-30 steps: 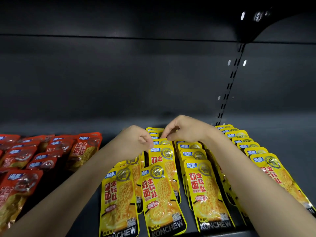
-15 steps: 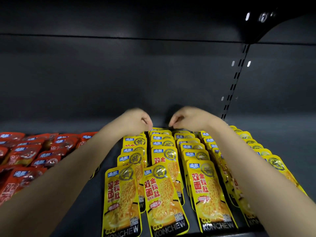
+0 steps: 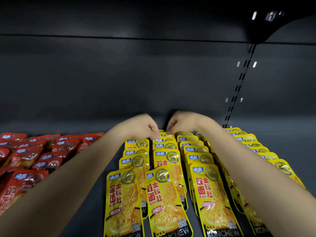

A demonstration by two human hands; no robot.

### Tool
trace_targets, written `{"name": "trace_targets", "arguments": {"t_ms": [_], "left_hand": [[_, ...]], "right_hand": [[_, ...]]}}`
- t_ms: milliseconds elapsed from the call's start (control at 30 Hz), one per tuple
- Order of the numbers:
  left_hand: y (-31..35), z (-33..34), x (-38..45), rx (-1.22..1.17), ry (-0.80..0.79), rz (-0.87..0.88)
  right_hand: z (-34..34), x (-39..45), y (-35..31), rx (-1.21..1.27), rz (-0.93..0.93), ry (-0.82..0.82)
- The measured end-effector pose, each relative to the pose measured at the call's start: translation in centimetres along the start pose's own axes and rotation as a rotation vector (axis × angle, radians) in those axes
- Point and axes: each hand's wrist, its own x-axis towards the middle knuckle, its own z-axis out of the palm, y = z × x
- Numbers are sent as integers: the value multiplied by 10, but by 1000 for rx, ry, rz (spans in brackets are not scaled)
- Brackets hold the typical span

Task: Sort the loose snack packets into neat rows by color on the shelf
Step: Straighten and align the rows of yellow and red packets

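Note:
Yellow snack packets (image 3: pixel 164 194) lie in overlapping rows running from the shelf's front edge to the back, in the middle and right of the view. Both arms reach to the far end of the middle row. My left hand (image 3: pixel 145 124) and my right hand (image 3: pixel 181 122) have curled fingers, and their fingertips pinch the top edge of the rearmost yellow packet (image 3: pixel 163 133) from either side. Most of that packet is hidden by the packets in front of it. Red snack packets (image 3: pixel 34 156) lie in looser overlapping rows on the left.
The dark shelf floor (image 3: pixel 95 194) shows as a bare strip between the red and yellow groups. The dark back wall (image 3: pixel 119 82) stands just behind the hands. A slotted upright (image 3: pixel 239 82) runs down at the right. Another row of yellow packets (image 3: pixel 256 147) lies far right.
Both hands have moved back along the middle yellow row, from mid-row to its rear end. The view has shifted slightly, so the packets sit lower and closer.

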Motion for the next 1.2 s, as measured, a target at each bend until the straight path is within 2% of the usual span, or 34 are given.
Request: {"name": "trace_targets", "arguments": {"t_ms": [433,767,933,1200], "left_hand": [[-1,8,-3,-59,138,-120],[5,6,-9,-40,133,-132],[12,-8,-20,10,168,-82],[9,-28,-66,48,118,-19]], "right_hand": [[2,0,-1,30,-11,33],[5,-1,1,60,43,62],[-4,-19,-9,-59,28,218],[16,-78,-40,1,-155,63]]}}
